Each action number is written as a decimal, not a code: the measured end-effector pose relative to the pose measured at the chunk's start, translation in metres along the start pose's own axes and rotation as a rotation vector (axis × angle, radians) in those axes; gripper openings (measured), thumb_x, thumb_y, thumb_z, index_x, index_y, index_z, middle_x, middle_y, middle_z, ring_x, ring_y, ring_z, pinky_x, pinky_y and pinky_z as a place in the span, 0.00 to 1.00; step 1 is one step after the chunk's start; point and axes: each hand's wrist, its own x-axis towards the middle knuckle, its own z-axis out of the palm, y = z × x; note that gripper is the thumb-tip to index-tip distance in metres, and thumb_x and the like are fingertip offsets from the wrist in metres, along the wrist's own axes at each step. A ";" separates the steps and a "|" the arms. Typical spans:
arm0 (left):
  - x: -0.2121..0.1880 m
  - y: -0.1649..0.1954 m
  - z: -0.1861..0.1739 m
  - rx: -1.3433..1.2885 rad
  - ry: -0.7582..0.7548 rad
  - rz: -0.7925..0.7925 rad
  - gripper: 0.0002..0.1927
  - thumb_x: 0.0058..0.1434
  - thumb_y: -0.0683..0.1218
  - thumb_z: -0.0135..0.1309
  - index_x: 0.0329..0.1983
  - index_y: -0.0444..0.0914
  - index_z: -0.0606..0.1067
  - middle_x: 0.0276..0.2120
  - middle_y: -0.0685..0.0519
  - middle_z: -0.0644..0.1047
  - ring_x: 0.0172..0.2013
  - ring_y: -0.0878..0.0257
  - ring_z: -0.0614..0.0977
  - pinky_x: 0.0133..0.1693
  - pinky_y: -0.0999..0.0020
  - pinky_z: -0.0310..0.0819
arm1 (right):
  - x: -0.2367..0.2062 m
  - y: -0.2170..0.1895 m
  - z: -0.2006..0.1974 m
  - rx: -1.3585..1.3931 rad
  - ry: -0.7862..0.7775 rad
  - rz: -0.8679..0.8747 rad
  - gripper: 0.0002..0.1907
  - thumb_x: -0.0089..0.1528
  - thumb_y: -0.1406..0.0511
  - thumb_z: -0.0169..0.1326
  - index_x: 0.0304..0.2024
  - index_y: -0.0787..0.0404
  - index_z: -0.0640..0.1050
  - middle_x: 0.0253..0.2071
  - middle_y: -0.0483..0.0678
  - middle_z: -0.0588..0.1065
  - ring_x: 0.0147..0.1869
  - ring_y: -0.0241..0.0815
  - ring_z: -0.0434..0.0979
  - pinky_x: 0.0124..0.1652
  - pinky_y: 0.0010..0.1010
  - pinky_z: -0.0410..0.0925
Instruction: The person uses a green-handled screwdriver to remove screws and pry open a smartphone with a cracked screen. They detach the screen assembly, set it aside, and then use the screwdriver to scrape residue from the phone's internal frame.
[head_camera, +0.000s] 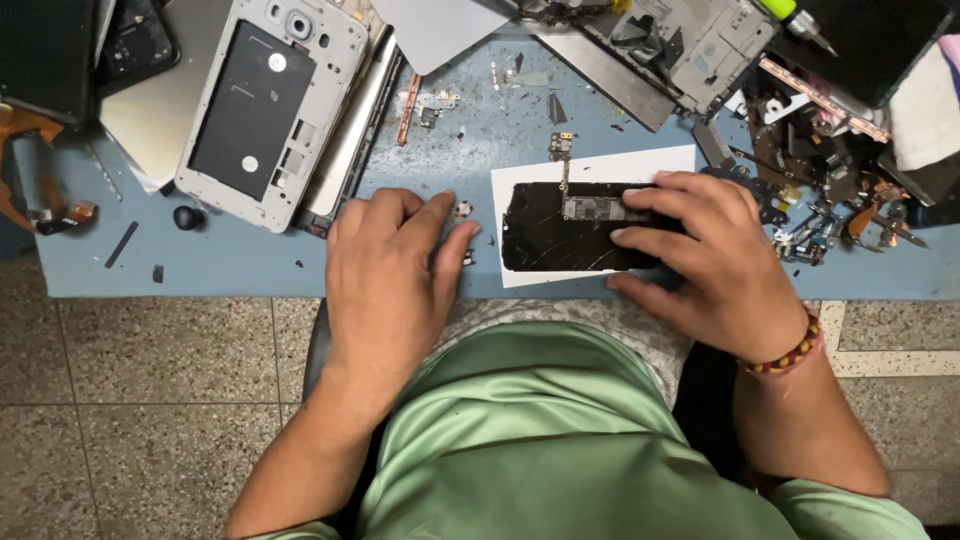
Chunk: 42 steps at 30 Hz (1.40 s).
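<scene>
A black phone screen panel (550, 228) lies on a white sheet of paper (600, 165) on the blue worktop (230, 262). A narrow circuit board (590, 208) rests on the panel. My right hand (700, 255) lies over the panel's right end, fingers spread on the board and panel, thumb at the panel's lower edge. My left hand (395, 270) rests palm down on the worktop left of the paper, fingertips beside a few tiny loose parts (463, 210). A beaded bracelet (790, 352) circles my right wrist.
A grey phone frame (268, 105) with a black inner plate lies at the back left over flat panels. Another opened frame (690, 45) sits back right, beside a heap of small parts and flex cables (830, 190). The worktop's front edge faces a tiled floor (130, 400).
</scene>
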 end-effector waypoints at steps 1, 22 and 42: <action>0.002 0.001 0.001 0.004 0.007 -0.004 0.15 0.63 0.49 0.63 0.49 0.37 0.82 0.38 0.50 0.76 0.40 0.50 0.73 0.45 0.55 0.66 | 0.000 -0.001 -0.001 -0.005 0.003 0.004 0.20 0.51 0.62 0.70 0.45 0.57 0.81 0.58 0.50 0.75 0.67 0.55 0.70 0.63 0.48 0.63; 0.008 0.022 0.019 -0.075 0.007 0.167 0.07 0.65 0.44 0.62 0.44 0.37 0.80 0.38 0.50 0.75 0.41 0.51 0.74 0.46 0.55 0.66 | 0.010 0.004 0.012 0.003 0.143 -0.025 0.12 0.60 0.73 0.66 0.45 0.60 0.81 0.52 0.46 0.79 0.56 0.44 0.81 0.59 0.39 0.69; 0.007 0.003 0.002 0.038 0.033 0.017 0.12 0.64 0.45 0.64 0.48 0.35 0.83 0.36 0.49 0.75 0.39 0.50 0.74 0.42 0.56 0.67 | 0.002 0.041 0.014 -0.074 0.623 0.018 0.16 0.58 0.81 0.59 0.47 0.69 0.76 0.45 0.57 0.72 0.48 0.45 0.75 0.46 0.34 0.72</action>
